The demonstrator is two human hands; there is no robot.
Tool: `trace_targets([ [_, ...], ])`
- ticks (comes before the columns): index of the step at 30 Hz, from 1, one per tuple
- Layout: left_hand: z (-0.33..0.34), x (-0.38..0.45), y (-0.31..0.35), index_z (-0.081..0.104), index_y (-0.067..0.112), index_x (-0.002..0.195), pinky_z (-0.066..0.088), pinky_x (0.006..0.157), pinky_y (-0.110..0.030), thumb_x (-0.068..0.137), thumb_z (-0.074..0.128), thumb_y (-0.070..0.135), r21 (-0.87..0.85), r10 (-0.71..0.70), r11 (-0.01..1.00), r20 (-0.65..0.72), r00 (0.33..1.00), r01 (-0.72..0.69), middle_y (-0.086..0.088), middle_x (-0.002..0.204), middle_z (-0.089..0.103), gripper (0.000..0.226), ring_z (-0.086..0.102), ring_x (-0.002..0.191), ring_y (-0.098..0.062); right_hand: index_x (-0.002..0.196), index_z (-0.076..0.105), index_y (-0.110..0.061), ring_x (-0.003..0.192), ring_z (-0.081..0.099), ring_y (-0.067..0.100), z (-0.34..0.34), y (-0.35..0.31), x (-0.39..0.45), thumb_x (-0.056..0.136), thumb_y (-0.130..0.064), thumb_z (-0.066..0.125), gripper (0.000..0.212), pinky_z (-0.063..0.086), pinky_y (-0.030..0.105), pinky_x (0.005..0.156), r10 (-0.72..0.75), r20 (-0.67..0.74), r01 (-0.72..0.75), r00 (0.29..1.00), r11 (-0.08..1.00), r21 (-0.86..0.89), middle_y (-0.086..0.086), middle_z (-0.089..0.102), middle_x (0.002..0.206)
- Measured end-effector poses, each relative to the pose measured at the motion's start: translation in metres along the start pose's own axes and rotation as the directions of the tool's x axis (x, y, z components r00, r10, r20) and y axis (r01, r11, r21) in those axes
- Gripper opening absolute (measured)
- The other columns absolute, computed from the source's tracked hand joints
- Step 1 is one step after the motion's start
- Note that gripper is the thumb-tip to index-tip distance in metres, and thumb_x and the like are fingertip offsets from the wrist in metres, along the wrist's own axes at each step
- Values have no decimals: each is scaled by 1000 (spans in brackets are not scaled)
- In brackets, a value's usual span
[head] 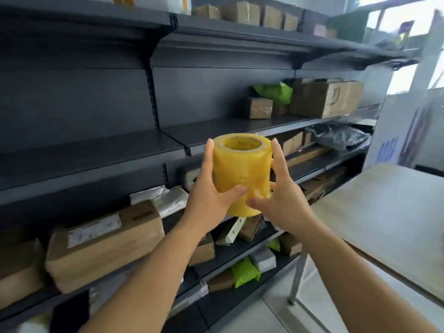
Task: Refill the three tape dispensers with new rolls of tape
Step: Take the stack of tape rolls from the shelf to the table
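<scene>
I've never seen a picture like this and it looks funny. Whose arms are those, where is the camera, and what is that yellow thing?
There is just one picture, taken by a camera worn on a person's head, so you see what they see. The two arms are that person's own. The left hand and right hand hold a yellow pack of tape rolls between them, wrapped in clear plastic and standing upright. Behind it are dark shelves with brown boxes and some green bags. On the right is a pale table. No tape dispenser shows here.
</scene>
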State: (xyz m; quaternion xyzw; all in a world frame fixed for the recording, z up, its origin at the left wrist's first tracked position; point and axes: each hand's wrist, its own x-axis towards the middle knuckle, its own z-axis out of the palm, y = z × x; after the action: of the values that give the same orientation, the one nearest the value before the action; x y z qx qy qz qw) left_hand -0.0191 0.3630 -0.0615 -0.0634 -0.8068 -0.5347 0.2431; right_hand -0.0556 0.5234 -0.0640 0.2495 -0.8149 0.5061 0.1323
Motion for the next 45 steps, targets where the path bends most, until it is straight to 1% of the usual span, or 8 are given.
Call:
trace_targets([
  [4, 57, -35, 23, -10, 67, 132, 39, 102, -43, 74, 77, 33, -50, -5, 999, 116, 993, 11, 14, 152, 26, 110, 30, 123, -1, 135, -12, -64, 119, 49, 20, -56, 16, -59, 67, -15, 81, 125, 51, 44, 86, 111, -40, -112, 993, 993, -41, -12, 36, 145],
  [7, 95, -56, 37, -9, 67, 133, 40, 93, -32, 72, 78, 38, -96, 20, 995, 184, 983, -2, 16, 149, 30, 110, 33, 120, 0, 134, -13, -64, 122, 48, 26, -93, 23, -97, 70, -13, 79, 123, 50, 42, 87, 139, -83, -147, 987, 984, -102, -1, 34, 149],
  [11, 137, -74, 54, -8, 63, 136, 45, 95, -41, 72, 78, 39, -165, 44, 986, 315, 948, 9, 12, 148, 33, 109, 41, 124, -12, 139, -17, -53, 119, 45, 18, -130, 29, -141, 73, -18, 79, 122, 39, 32, 84, 198, -183, -234, 963, 951, -202, -2, 29, 151],
  [17, 193, -94, 73, -4, 61, 138, 42, 100, -56, 75, 77, 26, -264, 92, 963, 509, 856, 54, 6, 148, 35, 109, 44, 129, -22, 138, -14, -57, 130, 41, 28, -167, 35, -193, 72, -13, 79, 122, 43, 57, 98, 317, -336, -383, 887, 912, -150, -4, 24, 153],
  [23, 256, -117, 82, -4, 59, 140, 42, 101, -51, 76, 78, 22, -308, 134, 947, 643, 754, 94, 6, 148, 33, 110, 40, 121, -12, 133, -16, -58, 127, 43, 26, -197, 52, -243, 72, -14, 80, 122, 44, 44, 95, 367, -488, -498, 792, 850, -169, -1, 27, 151],
  [30, 342, -162, 116, -2, 74, 119, 45, 87, -37, 77, 76, 22, -385, 235, 916, 737, 633, 108, 19, 126, 32, 103, 41, 112, -8, 142, -16, -48, 122, 49, 30, -257, 74, -311, 73, -18, 79, 121, 48, 53, 92, 429, -615, -634, 661, 758, -152, -1, 31, 149],
  [35, 412, -200, 153, -2, 54, 142, 46, 96, -49, 79, 75, 23, -335, 203, 935, 776, 598, 117, 4, 145, 34, 104, 45, 123, -20, 145, -16, -42, 128, 45, 32, -322, 97, -359, 75, -24, 78, 118, 46, 56, 96, 450, -636, -683, 627, 710, -172, -1, 24, 154],
  [45, 548, -245, 216, 4, 53, 144, 48, 95, -51, 78, 75, 17, -307, 93, 914, 795, 600, 264, 2, 147, 34, 103, 44, 128, -27, 128, -18, -62, 124, 48, 30, -461, 154, -419, 74, -25, 78, 117, 47, 45, 89, 456, -611, -676, 647, 714, -184, -4, 28, 152],
])
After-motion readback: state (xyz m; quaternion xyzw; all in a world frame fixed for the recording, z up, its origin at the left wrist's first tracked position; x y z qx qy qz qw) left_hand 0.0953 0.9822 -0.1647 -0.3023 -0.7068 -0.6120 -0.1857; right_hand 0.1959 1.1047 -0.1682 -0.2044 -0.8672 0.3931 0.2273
